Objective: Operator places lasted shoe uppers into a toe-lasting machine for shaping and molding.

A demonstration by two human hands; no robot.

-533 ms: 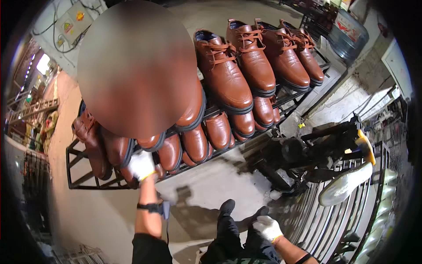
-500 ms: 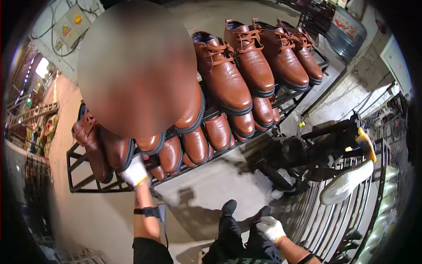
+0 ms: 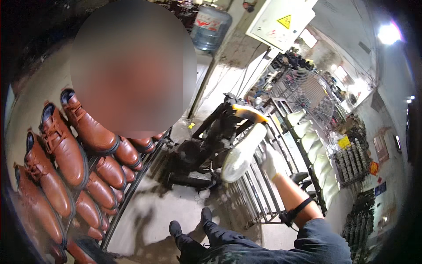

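Observation:
In a white glove, my right hand (image 3: 273, 163) reaches forward beside a pale, foot-shaped shoe last (image 3: 241, 154). Its fingers are smeared by motion, so I cannot tell whether they touch or grip anything. The last slants down from a black machine stand (image 3: 200, 152), below a yellow-orange curved piece (image 3: 249, 113). My left hand is out of the picture. Brown lace-up leather shoes (image 3: 66, 145) stand in rows on a black metal rack to the left; a blurred round patch hides part of them.
A slatted metal rack (image 3: 257, 193) stands under my right arm, with a row of pale lasts (image 3: 314, 154) along its right side. Farther back are a large caged fan (image 3: 303, 90), a water bottle (image 3: 211, 28) and a white electrical box (image 3: 281, 22).
My view has swung right, so the shoe rack now lies at the left. My right hand has risen from near my leg to beside the last. My left hand has left the view.

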